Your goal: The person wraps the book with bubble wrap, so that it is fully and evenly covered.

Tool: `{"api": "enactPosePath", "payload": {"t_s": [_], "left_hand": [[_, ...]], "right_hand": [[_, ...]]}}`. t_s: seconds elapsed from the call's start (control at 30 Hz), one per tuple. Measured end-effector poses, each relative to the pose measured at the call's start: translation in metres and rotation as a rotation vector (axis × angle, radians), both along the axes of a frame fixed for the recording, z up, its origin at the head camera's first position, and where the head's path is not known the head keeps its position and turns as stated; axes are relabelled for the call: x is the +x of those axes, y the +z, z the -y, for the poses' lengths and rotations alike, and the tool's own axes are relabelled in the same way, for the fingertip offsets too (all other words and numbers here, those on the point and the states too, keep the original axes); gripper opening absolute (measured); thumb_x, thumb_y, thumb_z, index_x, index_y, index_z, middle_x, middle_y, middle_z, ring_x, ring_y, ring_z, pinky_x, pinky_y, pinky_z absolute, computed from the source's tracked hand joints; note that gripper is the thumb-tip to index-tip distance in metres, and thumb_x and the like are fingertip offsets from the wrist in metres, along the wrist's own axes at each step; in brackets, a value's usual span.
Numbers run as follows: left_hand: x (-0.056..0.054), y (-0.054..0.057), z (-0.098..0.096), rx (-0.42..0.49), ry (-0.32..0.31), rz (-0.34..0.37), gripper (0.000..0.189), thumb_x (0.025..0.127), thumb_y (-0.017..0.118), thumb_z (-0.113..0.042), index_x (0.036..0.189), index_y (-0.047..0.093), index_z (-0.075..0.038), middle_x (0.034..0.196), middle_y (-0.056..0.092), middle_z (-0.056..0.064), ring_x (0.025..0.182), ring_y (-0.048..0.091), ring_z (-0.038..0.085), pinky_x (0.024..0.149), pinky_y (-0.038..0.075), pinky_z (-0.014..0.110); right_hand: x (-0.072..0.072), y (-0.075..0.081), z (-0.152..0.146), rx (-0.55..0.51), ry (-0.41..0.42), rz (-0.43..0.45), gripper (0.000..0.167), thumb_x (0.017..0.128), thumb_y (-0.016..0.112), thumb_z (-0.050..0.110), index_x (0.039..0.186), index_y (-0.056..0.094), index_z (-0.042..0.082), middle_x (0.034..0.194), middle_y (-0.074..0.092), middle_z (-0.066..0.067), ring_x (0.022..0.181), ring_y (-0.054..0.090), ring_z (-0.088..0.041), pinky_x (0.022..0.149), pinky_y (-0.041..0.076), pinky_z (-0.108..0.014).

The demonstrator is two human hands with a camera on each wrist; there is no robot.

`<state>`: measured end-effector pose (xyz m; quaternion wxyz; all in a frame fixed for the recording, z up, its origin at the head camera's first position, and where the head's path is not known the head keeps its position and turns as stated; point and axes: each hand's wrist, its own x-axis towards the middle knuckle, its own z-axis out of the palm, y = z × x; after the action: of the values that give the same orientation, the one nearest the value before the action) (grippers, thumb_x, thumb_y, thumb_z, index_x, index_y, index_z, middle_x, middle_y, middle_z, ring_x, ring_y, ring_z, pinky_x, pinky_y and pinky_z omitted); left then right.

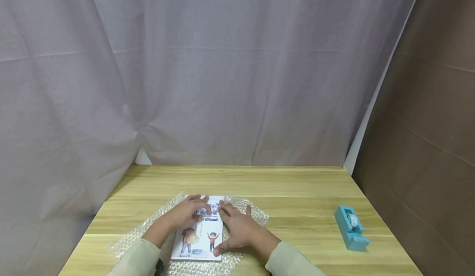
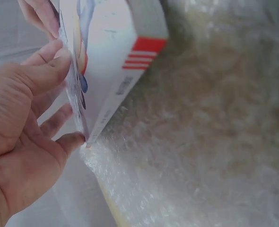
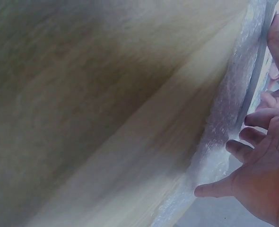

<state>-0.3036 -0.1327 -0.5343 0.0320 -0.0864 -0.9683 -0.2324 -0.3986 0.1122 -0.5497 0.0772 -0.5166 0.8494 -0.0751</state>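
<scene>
A white book (image 1: pixel 202 226) with cartoon figures and blue lettering on its cover lies on a sheet of bubble wrap (image 1: pixel 200 268). Over the upper left of the cover, my left hand (image 1: pixel 184 214) touches the book with loosely bent fingers. Spread along the right edge is my right hand (image 1: pixel 239 228), its thumb resting near the cover's lower right corner. The left wrist view shows the book's spine (image 2: pixel 125 85), with a red-striped end. In the right wrist view, fingers (image 3: pixel 241 150) are splayed beside the bubble wrap (image 3: pixel 220 127) and book edge.
A turquoise tape dispenser (image 1: pixel 350 228) with a roll of tape stands at the right of the wooden table (image 1: pixel 297 193). Grey curtain (image 1: pixel 237 82) hangs behind the table and on the left, and a brown cloth (image 1: pixel 419 115) hangs on the right.
</scene>
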Motion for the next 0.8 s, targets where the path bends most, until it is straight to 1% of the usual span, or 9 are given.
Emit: {"api": "enactPosePath", "payload": {"t_s": [0.1,0.17,0.33,0.43,0.53,0.7,0.8], "left_hand": [[-0.0009,0.0014,-0.0002,-0.003,0.011,0.002,0.027,0.096,0.08,-0.004,0.115,0.079,-0.023,0.165,0.055,0.024,0.152,0.047,0.06,0.12,0.038,0.083],[-0.0026,0.0022,-0.0009,-0.012,0.02,0.003,0.026,0.094,0.082,-0.005,0.113,0.079,-0.024,0.164,0.057,0.024,0.15,0.05,0.059,0.118,0.042,0.082],[-0.0078,0.0026,-0.0035,-0.049,0.035,-0.009,0.026,0.093,0.083,-0.004,0.107,0.078,-0.026,0.16,0.059,0.02,0.143,0.056,0.056,0.109,0.053,0.077],[-0.0084,0.0029,-0.0047,-0.053,0.037,-0.017,0.027,0.093,0.083,-0.003,0.106,0.077,-0.026,0.16,0.059,0.02,0.143,0.056,0.055,0.109,0.053,0.077],[-0.0068,0.0022,-0.0052,-0.04,0.032,-0.015,0.027,0.093,0.082,-0.002,0.107,0.076,-0.025,0.161,0.057,0.022,0.144,0.055,0.058,0.11,0.05,0.08],[-0.0036,0.0015,-0.0037,-0.021,0.018,0.004,0.026,0.098,0.079,-0.005,0.112,0.076,-0.027,0.165,0.054,0.024,0.148,0.051,0.06,0.113,0.044,0.085],[-0.003,0.0004,-0.0008,-0.005,0.013,0.027,0.027,0.1,0.077,-0.007,0.115,0.076,-0.028,0.168,0.051,0.023,0.152,0.047,0.059,0.117,0.039,0.085]], "right_hand": [[-0.0005,-0.0011,0.0002,-0.004,0.004,0.0,0.143,0.067,0.08,0.091,0.174,0.032,0.011,0.187,0.019,-0.007,0.17,0.028,-0.034,0.123,0.018,-0.091],[-0.0006,-0.0008,0.0003,-0.002,0.006,-0.002,0.143,0.067,0.08,0.091,0.174,0.031,0.011,0.187,0.019,-0.007,0.17,0.028,-0.034,0.123,0.018,-0.091],[-0.0007,0.0,0.0002,0.003,0.007,-0.019,0.143,0.067,0.08,0.092,0.174,0.031,0.011,0.187,0.019,-0.008,0.17,0.028,-0.034,0.123,0.02,-0.09],[-0.0005,0.0007,0.0001,0.004,0.004,-0.024,0.143,0.066,0.08,0.092,0.174,0.031,0.011,0.186,0.02,-0.008,0.17,0.028,-0.034,0.123,0.02,-0.091],[-0.0001,0.0012,-0.0002,0.002,0.005,-0.015,0.141,0.066,0.08,0.092,0.176,0.029,0.019,0.186,0.02,-0.008,0.17,0.029,-0.035,0.122,0.019,-0.092],[-0.0008,-0.0008,0.0004,-0.007,0.011,0.012,0.134,0.067,0.08,0.09,0.177,0.021,0.041,0.186,0.019,-0.009,0.169,0.029,-0.039,0.12,0.016,-0.094],[-0.0013,-0.0022,0.0013,-0.006,0.016,0.017,0.13,0.068,0.079,0.09,0.175,0.019,0.046,0.187,0.018,-0.008,0.17,0.027,-0.039,0.12,0.015,-0.095]]}}
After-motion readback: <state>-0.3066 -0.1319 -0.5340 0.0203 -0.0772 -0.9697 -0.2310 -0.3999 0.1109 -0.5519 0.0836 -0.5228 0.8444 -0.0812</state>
